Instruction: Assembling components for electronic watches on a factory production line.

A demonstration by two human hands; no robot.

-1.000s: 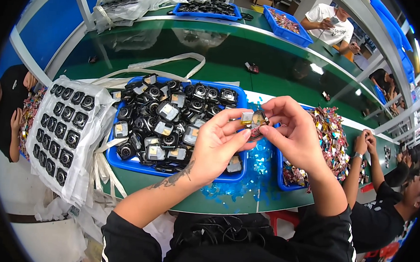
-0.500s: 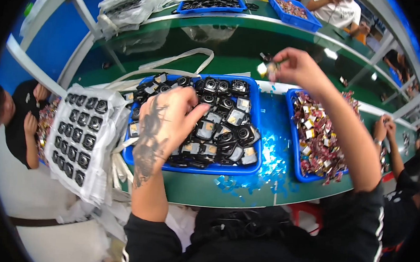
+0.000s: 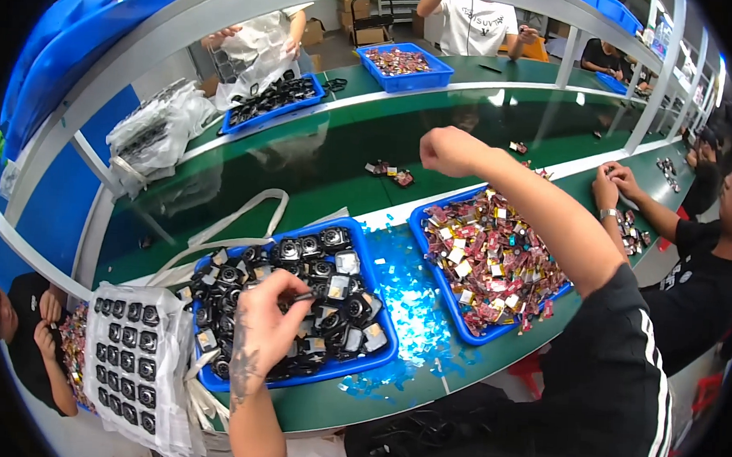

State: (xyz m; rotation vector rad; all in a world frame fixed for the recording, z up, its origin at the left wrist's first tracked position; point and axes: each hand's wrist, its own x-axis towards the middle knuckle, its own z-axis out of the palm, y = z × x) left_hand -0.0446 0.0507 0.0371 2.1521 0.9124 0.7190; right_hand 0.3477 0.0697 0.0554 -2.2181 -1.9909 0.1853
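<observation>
My left hand [image 3: 268, 323] is above the near part of a blue tray [image 3: 394, 333] of black camera-like housings [image 3: 310, 247]. Its thumb and fingers pinch a small black part [image 3: 302, 296], seen edge-on. My right hand [image 3: 454, 153] hangs over the dark green belt, closed, its back towards me; whatever its fingers may hold is hidden. Small electronic assemblies [image 3: 392, 174] in red, black and yellow lie on the belt to its left. Below my right forearm a second blue tray [image 3: 430, 269] is heaped with red circuit boards [image 3: 489, 256] bearing yellow and white pieces.
Small blue film pieces [image 3: 415, 314] litter the bench between both trays. A white foam tray [image 3: 127, 365] with rows of black housings stands at left, beside white straps [image 3: 251, 214]. Co-workers sit both sides and stand beyond the belt, near more blue trays [image 3: 403, 69]. A frame post [image 3: 659, 87] rises at right.
The view has swung to the right and up. My right hand, which held a small assembly, is now closed with no part visible. A black part now shows in my left hand's pinch.
</observation>
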